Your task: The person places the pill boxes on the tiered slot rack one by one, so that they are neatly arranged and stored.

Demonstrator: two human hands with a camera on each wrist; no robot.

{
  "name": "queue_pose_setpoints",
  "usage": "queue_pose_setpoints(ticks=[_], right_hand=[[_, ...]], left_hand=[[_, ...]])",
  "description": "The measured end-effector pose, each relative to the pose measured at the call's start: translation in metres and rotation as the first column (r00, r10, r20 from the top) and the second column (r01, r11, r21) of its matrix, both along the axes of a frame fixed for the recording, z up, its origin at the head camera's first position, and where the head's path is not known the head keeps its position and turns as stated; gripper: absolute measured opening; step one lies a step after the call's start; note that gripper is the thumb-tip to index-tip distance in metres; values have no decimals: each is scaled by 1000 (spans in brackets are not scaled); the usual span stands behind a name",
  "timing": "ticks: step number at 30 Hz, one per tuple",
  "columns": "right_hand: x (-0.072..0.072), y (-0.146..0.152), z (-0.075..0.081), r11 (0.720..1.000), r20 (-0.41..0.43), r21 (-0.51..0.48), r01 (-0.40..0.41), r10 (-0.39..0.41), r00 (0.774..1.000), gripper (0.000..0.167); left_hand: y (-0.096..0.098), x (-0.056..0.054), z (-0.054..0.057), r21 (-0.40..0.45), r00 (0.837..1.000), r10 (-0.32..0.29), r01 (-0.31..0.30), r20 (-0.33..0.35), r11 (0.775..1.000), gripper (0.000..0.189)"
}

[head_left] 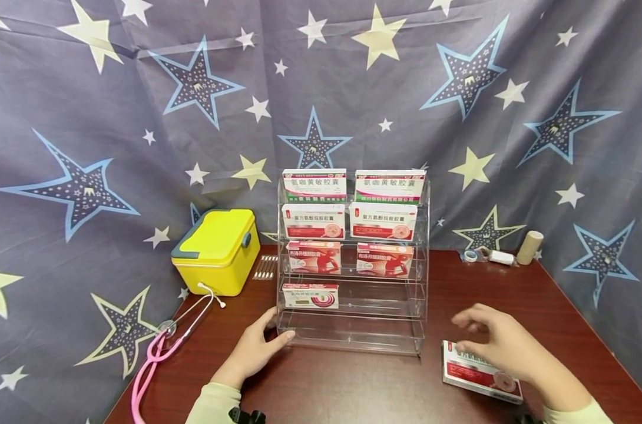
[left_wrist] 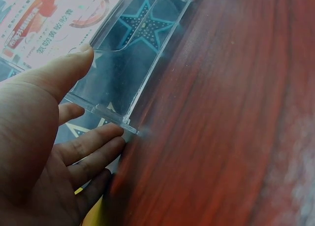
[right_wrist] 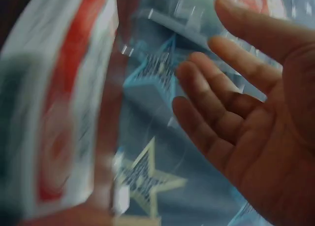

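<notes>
A clear tiered display rack (head_left: 353, 341) stands on the table, its upper tiers filled with paired medicine boxes. On the fourth tier, a single white and pink medicine box (head_left: 311, 297) sits at the left. My left hand (head_left: 254, 348) is at the rack's lower left corner, thumb at the front and loosely extended fingers along the side. In the left wrist view the fingertips (left_wrist: 115, 132) are right at the rack's edge. My right hand (head_left: 503, 344), fingers relaxed and holding nothing, hovers over a red and white medicine box (head_left: 477, 377) lying to the right of the rack.
On the left stand a yellow lidded case (head_left: 215, 253) and a pink stethoscope (head_left: 154, 356). Cotton swabs (head_left: 266, 267) lie between case and rack. At the back right are a tan bandage roll (head_left: 530, 247), a white roll (head_left: 501, 257) and a tape roll (head_left: 470, 255). A star-patterned curtain (head_left: 321, 88) hangs behind.
</notes>
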State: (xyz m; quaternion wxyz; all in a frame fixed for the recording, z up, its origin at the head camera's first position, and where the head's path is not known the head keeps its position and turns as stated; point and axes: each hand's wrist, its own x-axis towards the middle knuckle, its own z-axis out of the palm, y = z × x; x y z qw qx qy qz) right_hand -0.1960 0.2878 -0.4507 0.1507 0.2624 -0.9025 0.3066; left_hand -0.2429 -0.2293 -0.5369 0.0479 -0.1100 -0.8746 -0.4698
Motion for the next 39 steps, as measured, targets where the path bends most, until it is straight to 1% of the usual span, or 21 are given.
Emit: queue_pose_setpoints(ticks=[3,5,10,12,14,18,20,24,28,35,39], right_hand=[[5,28,-13,999,85,14,28,-29,996,48],[6,42,-20,999,154,8,38,-39,987,49],[11,70,-36,999,268,-46,3,10,963,52],[12,78,-42,997,288,-69,-25,44,957,53],[14,85,-46,996,307,-75,-37,59,950,53],[16,91,-49,997,363,-65,-33,54,930,53],[18,92,-49,998,394,-60,-28,50,918,53],[20,96,-50,996,452,-73,-43,71,889,52],[20,101,-52,995,473,-75,-61,89,877,48],[19,104,-58,994,419,-66,-90,110,901,38],[19,104,-59,991,429,-91,-94,124,895,36]], left_hand=[[-1,0,1,7,1000,1,-1,14,1000,71],[-1,0,1,9,1000,3,-3,21,1000,72],[-1,1,1,5,999,4,-4,34,1000,71],[0,1,1,7,999,0,-1,35,1000,70],[0,1,1,9,999,-3,2,35,1000,69],[-1,1,0,-6,1000,4,-4,18,1000,69],[-1,1,-1,-22,1000,10,-10,-3,1000,69],[-1,1,-3,-36,999,13,-15,-36,999,68],[0,0,-4,-33,999,10,-11,-37,999,68],[-1,0,-2,-15,1000,11,-11,13,1000,69],[-1,0,-3,-10,1000,6,-6,15,1000,69]])
